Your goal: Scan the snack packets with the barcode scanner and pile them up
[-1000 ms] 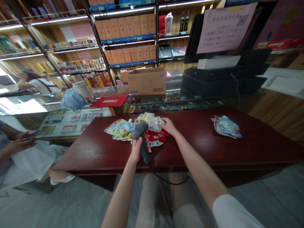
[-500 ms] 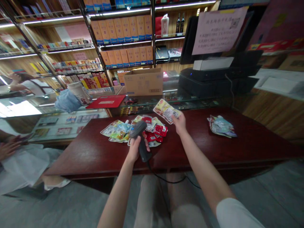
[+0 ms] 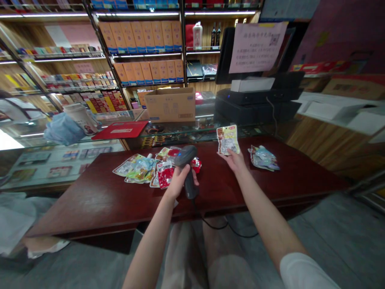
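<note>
A dark red-brown table (image 3: 99, 200) is carrying the goods. Toward its left side, nearer the far edge, a loose pile of packets (image 3: 138, 168) is lying spread out, the glossy wrappers overlapping; they are probably sliding easily over one another, so lifting one by a free edge is looking safer than scooping. Toward the table's far right corner, a smaller heap (image 3: 263, 157) is lying well apart from that pile.

Over the table's middle, the person's left hand (image 3: 179, 180) is wrapping firmly round the handle of a barcode scanner (image 3: 187, 155), its cord (image 3: 215, 228) hanging below the near edge. The scanner is seeming stiff and heavier than any packet, the handle offering the surest hold.

Between the pile and the heap, a single packet (image 3: 227, 138) is standing upright off the table, overlapping the far edge in view. The right hand (image 3: 235, 160) is pinching its bottom edge, the grasp closing on that rim and leaving most of the printed face showing. The packet is seeming light and bendy, its film probably slippery, so a low edge pinch is likely sufficing without hard squeezing.
</note>
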Demonstrator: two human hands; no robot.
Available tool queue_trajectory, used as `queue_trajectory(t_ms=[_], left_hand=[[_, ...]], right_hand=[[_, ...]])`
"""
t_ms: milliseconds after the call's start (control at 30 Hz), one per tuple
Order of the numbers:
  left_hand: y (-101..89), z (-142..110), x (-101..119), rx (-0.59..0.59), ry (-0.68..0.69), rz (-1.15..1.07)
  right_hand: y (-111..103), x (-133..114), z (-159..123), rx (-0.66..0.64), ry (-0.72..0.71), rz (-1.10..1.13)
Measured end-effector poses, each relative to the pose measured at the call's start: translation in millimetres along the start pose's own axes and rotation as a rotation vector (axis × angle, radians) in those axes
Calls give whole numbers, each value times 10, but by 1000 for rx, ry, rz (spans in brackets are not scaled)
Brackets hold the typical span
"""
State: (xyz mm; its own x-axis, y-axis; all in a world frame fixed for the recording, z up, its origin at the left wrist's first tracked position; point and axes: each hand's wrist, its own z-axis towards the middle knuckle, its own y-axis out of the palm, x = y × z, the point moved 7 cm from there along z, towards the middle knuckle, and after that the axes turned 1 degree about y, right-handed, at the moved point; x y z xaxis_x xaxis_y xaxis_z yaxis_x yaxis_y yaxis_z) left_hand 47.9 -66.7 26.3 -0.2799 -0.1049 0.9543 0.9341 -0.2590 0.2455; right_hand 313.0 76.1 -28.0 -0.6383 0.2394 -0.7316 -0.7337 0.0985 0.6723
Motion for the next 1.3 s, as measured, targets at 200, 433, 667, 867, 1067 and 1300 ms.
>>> queue_trajectory(t_ms=[200, 433, 667, 867, 1067, 1300], left_hand=[[220, 47, -115, -71, -64, -46], [297, 25, -282, -126, -44, -129], [333, -75, -362, -275, -105, -217], [361, -126, -416, -321, -130, -203], [348, -114, -372, -273, -92, -218], [340, -108, -353, -246, -81, -207]], right_hand=[[-60, 33, 6, 73, -46, -82], [-93, 7, 3, 104, -143, -190], [-93, 39, -14, 142, -116, -200], [-64, 43, -35, 118, -128, -157], [-47, 47, -64, 143, -147, -166], [-3, 31, -104, 113, -124, -240]])
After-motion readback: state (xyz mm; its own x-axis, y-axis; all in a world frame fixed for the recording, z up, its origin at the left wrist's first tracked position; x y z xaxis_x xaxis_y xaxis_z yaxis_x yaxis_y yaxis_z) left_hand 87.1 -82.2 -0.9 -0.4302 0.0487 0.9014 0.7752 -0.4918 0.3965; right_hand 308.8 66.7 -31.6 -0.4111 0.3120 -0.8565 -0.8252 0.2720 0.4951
